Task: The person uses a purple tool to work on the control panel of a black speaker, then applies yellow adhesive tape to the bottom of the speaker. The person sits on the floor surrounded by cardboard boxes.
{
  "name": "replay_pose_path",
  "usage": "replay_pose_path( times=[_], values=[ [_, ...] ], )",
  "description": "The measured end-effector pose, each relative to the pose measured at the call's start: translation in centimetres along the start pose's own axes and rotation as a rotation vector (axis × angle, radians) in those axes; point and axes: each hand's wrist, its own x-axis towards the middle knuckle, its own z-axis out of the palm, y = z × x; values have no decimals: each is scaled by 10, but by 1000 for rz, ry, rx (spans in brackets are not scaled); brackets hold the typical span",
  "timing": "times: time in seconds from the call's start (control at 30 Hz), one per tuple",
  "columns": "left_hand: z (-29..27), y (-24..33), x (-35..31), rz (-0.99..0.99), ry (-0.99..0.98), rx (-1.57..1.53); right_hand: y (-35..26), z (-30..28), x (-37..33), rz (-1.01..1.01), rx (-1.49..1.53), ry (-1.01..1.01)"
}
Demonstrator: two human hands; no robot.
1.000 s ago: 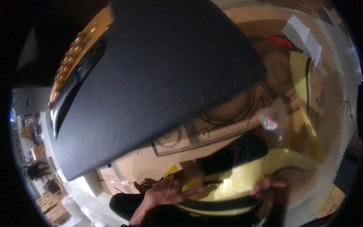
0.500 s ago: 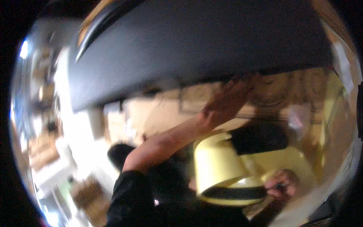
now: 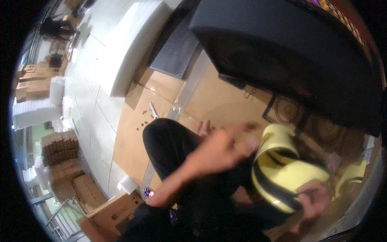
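Observation:
A yellow funnel-like piece [image 3: 298, 173] with a black band along its wide rim leans near my black-clad leg. My right hand [image 3: 316, 197] grips that rim with fingers and thumb. My left hand [image 3: 231, 147] is in the air just left of the piece's narrow end; motion smears its fingers, so its grip is hidden. Beyond both hands stands a large black box-shaped cabinet [image 3: 290, 52], apparently a speaker, over brown cardboard [image 3: 217, 88] with dark ring drawings. Another yellow piece [image 3: 350, 177] with a dark band lies at the far right.
On the cardboard lie a white-handled tool [image 3: 153, 109] and small dark bits. A flat black panel [image 3: 177, 52] and a long white foam block [image 3: 137, 48] lie beyond. Stacked cartons [image 3: 60, 149] stand at left; another person [image 3: 58, 28] is far off.
The view has swung, showing more floor at left. My left hand has come back from the cabinet's lower edge toward the yellow piece. My right hand still holds the piece, now turned differently.

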Motion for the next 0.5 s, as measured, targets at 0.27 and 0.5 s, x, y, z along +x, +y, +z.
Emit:
replay_pose_path(
  times=[0.27,0.5],
  values=[
    [52,1,-32,336,-314,208,-8,40,34,-71,-35,-149],
    [58,-7,-57,215,-286,398,24,38,24,222,241,250]
  ],
)
